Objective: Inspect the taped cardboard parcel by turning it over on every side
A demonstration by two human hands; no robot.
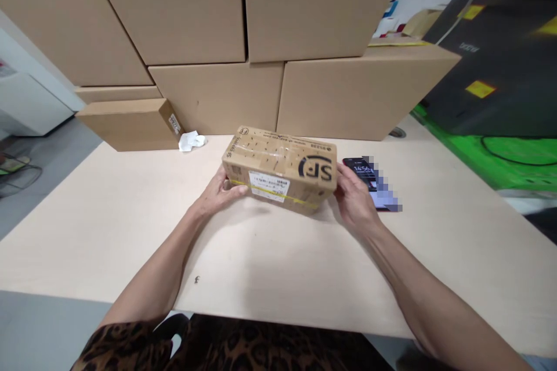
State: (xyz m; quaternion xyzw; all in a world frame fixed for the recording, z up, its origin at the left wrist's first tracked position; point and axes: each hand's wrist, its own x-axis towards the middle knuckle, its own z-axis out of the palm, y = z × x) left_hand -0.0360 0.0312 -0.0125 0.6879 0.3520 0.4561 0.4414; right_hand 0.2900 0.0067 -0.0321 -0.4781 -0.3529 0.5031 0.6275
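A brown cardboard box [278, 153] with black SF lettering, clear tape on top and a white label on its near side is held between my two hands over the table. A yellow strip runs along its near side. My left hand [220, 192] grips the left end, thumb along the near face. At the right end, my right hand [353, 194] presses its fingers against the side. The box sits slightly tilted; its underside is hidden. Just beyond my right hand lies a phone [363, 171] with its screen lit, partly pixelated.
Large plain cartons [237, 98] are stacked along the back of the table [130, 232]. At the back left stands a flat cardboard box [126, 124], with crumpled white paper [191, 140] beside it. A dark panel with yellow stickers [481, 89] rises at the right, beyond the table.
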